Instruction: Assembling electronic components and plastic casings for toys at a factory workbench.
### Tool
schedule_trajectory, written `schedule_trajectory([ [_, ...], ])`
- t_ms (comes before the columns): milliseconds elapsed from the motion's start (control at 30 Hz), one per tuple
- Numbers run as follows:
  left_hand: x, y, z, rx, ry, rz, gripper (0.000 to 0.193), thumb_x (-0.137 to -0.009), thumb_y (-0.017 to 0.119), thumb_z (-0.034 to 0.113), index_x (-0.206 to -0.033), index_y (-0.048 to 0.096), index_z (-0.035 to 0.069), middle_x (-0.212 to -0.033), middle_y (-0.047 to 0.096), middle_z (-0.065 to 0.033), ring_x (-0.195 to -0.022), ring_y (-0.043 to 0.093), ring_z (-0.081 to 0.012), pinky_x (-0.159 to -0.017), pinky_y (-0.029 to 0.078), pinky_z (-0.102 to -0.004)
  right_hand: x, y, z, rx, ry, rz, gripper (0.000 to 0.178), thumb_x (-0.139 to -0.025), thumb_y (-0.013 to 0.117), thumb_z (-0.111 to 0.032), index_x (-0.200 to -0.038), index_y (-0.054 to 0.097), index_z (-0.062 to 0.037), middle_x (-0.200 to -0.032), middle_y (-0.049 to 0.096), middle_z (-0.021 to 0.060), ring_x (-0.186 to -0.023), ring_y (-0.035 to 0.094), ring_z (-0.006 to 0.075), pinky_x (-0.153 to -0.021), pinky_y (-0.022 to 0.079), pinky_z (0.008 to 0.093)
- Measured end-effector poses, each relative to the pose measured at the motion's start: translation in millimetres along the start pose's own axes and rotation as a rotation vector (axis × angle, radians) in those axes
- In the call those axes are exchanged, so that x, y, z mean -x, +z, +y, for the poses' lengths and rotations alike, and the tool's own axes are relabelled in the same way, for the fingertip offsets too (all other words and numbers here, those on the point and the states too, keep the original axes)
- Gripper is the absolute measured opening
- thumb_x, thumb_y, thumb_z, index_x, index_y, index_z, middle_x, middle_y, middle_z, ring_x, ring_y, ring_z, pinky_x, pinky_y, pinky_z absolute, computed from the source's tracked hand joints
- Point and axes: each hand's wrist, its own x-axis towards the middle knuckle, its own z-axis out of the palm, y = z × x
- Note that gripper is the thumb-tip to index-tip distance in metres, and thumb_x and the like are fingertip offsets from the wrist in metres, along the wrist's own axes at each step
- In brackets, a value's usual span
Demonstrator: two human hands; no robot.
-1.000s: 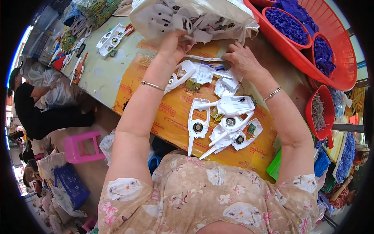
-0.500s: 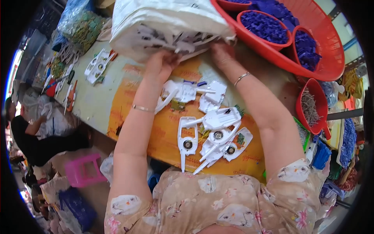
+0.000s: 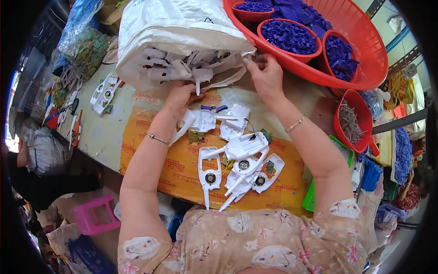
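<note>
A white woven sack (image 3: 182,29) lies at the far side of the table with its mouth facing me, full of white plastic housings (image 3: 182,68). My right hand (image 3: 267,77) pinches the right edge of the mouth. My left hand (image 3: 180,98) is at the lower lip, fingers curled and partly hidden, apparently gripping it; a housing's narrow end pokes out beside them. Nearer me lie several open white housing halves with round black speakers (image 3: 210,178), thin wires and small green circuit boards (image 3: 196,136). Two small purple pieces (image 3: 214,108) lie by them.
At far right, a big red basket (image 3: 360,27) holds red bowls of purple parts. A red scoop (image 3: 351,121) of screws and a green tray (image 3: 309,196) sit right. Left are another housing (image 3: 105,93) and hand tools (image 3: 75,130). A pink stool (image 3: 96,214) stands on the floor.
The sack's mouth has opened wider, showing more housings. My right hand has shifted along the rim and is now in plain sight. My left hand has moved lower. The whole view has shifted slightly.
</note>
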Motion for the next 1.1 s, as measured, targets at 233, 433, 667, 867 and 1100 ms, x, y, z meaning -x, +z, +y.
schedule_trajectory([
  [233,-11.8,-5.4,-2.8,-0.193,0.028,-0.065,0.021,-0.08,0.057,0.002,-0.1,0.06,-0.005,-0.086,0.064,-0.012,-0.083,0.064,-0.0215,-0.073,0.052,-0.0295,-42.0,24.4,38.6,-0.098,0.171,0.133,0.017,-0.08,0.067,-0.016,-0.088,0.063,-0.0021,-0.07,0.061,0.0037,-0.051,0.054,0.0105,-0.045,0.041,0.0265],
  [433,-28.8,-39.5,-10.0,-0.753,0.419,0.015,0.019,-0.072,0.057,0.004,-0.09,0.063,-0.003,-0.084,0.066,-0.0121,-0.075,0.062,-0.0206,-0.069,0.048,-0.0315,-30.8,-7.2,42.7,-0.921,0.601,-0.239,0.012,-0.085,0.06,-0.004,-0.084,0.053,-0.0128,-0.072,0.052,-0.0041,-0.052,0.041,0.0077,-0.048,0.035,0.0234],
  [667,-18.9,-25.5,-9.5,-0.911,0.506,0.052,0.02,-0.074,0.058,0.007,-0.091,0.064,0.0,-0.084,0.067,-0.0123,-0.079,0.064,-0.0238,-0.073,0.049,-0.0327,-34.6,-6.8,68.8,-1.092,0.608,-0.337,0.02,-0.083,0.062,-0.001,-0.098,0.057,-0.0128,-0.08,0.057,-0.0015,-0.066,0.051,0.0104,-0.059,0.044,0.0249],
  [867,-16.9,-35.8,-18.1,-0.913,0.58,0.028,0.023,-0.076,0.057,0.006,-0.098,0.06,-0.001,-0.088,0.066,-0.0136,-0.08,0.064,-0.0235,-0.074,0.049,-0.0318,-37.7,21.8,60.3,-0.717,0.405,0.053,0.029,-0.08,0.054,0.008,-0.104,0.06,-0.0055,-0.095,0.063,0.0053,-0.075,0.061,0.0168,-0.062,0.053,0.0301],
  [1100,-9.2,-52.6,-13.7,-1.441,0.829,-0.051,0.02,-0.074,0.054,0.004,-0.092,0.062,0.001,-0.096,0.065,-0.0162,-0.09,0.06,-0.036,-0.078,0.049,-0.0424,-34.8,39.7,70.9,-0.513,0.35,0.203,0.032,-0.08,0.054,0.011,-0.109,0.06,-0.0017,-0.097,0.064,0.0086,-0.079,0.065,0.0198,-0.066,0.058,0.0318],
])
